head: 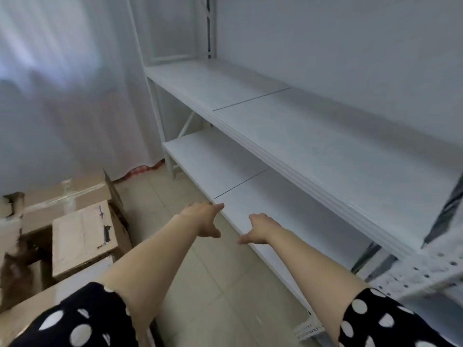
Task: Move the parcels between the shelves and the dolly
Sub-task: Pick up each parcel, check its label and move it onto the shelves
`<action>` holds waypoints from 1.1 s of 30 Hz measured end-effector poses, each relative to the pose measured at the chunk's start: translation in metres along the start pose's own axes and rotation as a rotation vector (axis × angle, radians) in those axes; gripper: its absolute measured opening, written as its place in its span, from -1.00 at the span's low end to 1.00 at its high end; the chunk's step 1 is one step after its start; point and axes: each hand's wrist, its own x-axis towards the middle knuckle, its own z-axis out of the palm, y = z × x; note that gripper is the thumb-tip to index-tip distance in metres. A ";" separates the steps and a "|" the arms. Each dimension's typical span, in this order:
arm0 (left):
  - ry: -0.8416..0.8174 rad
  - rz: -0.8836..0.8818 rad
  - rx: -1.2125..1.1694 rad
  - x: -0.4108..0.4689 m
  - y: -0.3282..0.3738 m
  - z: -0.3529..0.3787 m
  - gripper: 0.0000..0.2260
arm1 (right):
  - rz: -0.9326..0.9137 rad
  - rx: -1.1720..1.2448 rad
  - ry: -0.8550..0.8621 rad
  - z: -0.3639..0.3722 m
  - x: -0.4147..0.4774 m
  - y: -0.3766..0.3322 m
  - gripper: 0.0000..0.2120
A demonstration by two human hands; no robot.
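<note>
- A pale, sheer curtain hangs in long folds down the left side. It is bright with daylight near the top, and its hem reaches the floor.
- The floor has large beige tiles with thin grout lines and runs from the far edge to the near edge.
- A red and white strip lies at the floor's far edge, just under the curtain's hem. What it is cannot be told.
- A plain white wall fills the upper right.

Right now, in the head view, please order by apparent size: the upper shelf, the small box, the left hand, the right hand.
1. upper shelf
2. small box
3. left hand and right hand: alike, not ranked.
</note>
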 end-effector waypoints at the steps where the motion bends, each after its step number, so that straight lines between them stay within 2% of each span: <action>1: 0.008 0.043 0.015 -0.010 0.013 0.005 -0.27 | 0.034 0.045 0.024 0.007 -0.018 0.011 -0.32; 9: -0.033 0.405 0.137 -0.101 0.131 0.057 -0.24 | 0.333 0.175 0.111 0.084 -0.193 0.086 -0.35; 18: 0.041 0.801 0.267 -0.202 0.316 0.072 -0.21 | 0.659 0.478 0.398 0.116 -0.397 0.207 -0.42; 23: 0.077 0.884 0.303 -0.257 0.407 0.087 -0.21 | 0.761 0.602 0.547 0.136 -0.484 0.268 -0.32; 28: 0.097 0.907 0.246 -0.299 0.491 0.101 -0.19 | 0.738 0.598 0.642 0.148 -0.554 0.325 -0.29; 33: 0.132 0.899 0.187 -0.331 0.556 0.115 -0.22 | 0.704 0.618 0.723 0.149 -0.601 0.377 -0.36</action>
